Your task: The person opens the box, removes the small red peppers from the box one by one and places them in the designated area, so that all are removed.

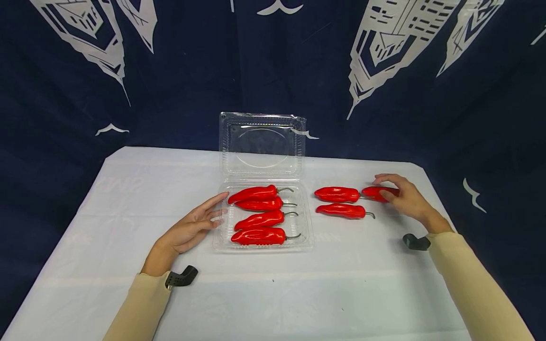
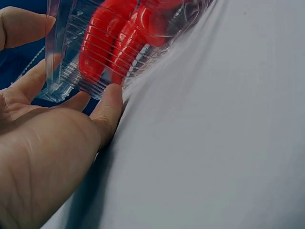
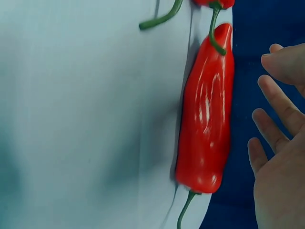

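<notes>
A clear plastic clamshell box (image 1: 306, 244) stands on the table with its lid (image 1: 263, 142) raised at the back. Several red chili peppers (image 1: 261, 237) with green stems lie in its tray, side by side. At the box's left side is my left hand (image 1: 192, 229), its fingers extended; fingertips touch the ribbed wall (image 2: 71, 71) in the left wrist view. My right hand (image 1: 407, 199) hovers over a red chili pepper (image 1: 375, 193) on the right. In the right wrist view its fingers (image 3: 274, 131) are spread and apart from that pepper (image 3: 205, 114).
Two more red chili peppers (image 1: 337, 194) (image 1: 341, 210) lie on the table between the box and my right hand. A white cloth covers the table (image 1: 273, 303). Behind it hangs a dark blue curtain (image 1: 183, 94) with white printed shapes.
</notes>
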Tool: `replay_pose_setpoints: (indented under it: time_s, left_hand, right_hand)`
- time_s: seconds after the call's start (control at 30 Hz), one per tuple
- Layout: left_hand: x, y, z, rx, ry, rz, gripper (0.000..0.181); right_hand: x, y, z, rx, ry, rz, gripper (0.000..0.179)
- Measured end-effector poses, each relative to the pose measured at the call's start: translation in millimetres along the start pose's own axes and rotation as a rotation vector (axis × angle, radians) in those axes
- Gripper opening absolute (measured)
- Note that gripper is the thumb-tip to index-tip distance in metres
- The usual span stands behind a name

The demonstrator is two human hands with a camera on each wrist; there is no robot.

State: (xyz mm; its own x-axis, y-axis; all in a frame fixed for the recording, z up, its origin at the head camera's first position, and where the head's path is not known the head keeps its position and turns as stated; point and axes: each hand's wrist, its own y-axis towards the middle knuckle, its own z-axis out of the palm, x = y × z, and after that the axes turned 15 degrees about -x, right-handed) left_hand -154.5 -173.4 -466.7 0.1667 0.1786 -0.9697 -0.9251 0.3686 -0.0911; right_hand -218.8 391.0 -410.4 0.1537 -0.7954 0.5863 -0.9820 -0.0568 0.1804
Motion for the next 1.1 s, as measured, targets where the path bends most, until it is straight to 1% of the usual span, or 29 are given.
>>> replay_pose_setpoints:
  time_s: [0.13,0.23,0.43,0.57,0.7,0.8,0.9,1.03,1.1]
  left_hand:
    - [0.2,0.1,0.2,0.0,0.002,-0.006,0.077]
    - [0.5,0.2,0.4,-0.002,0.006,-0.008,0.077]
    - [1.1,0.4,0.0,-0.008,0.007,-0.009,0.077]
    - [1.9,1.1,-0.9,-0.009,0.005,-0.012,0.077]
    - [2.4,1.9,-1.2,-0.001,0.006,-0.009,0.076]
    - [2.1,2.1,-1.1,-0.001,0.008,-0.005,0.076]
    - [2.4,2.2,-1.2,-0.004,0.01,-0.006,0.076]
    - [3.3,3.0,-2.4,0.002,0.007,-0.005,0.075]
    - [3.7,3.2,-2.8,0.007,0.006,-0.001,0.075]
  right_hand:
    - [6.8,-0.5,3.2,-0.018,0.005,-0.057,0.036]
    - [13.0,-1.1,5.5,-0.021,0.009,-0.085,0.035]
    - [30.6,-2.2,8.7,0.01,0.017,-0.088,0.039]
    - [41.4,-1.8,10.7,0.05,0.059,-0.085,0.041]
    - [51.4,-2.0,13.5,0.074,0.114,-0.11,0.043]
    - [59.9,-1.8,16.7,0.077,0.154,-0.131,0.043]
    - [68.9,-2.0,20.3,0.084,0.185,-0.134,0.044]
    - [80.7,-0.9,24.4,0.102,0.2,-0.13,0.045]
    - [86.1,0.1,26.5,0.104,0.196,-0.145,0.045]
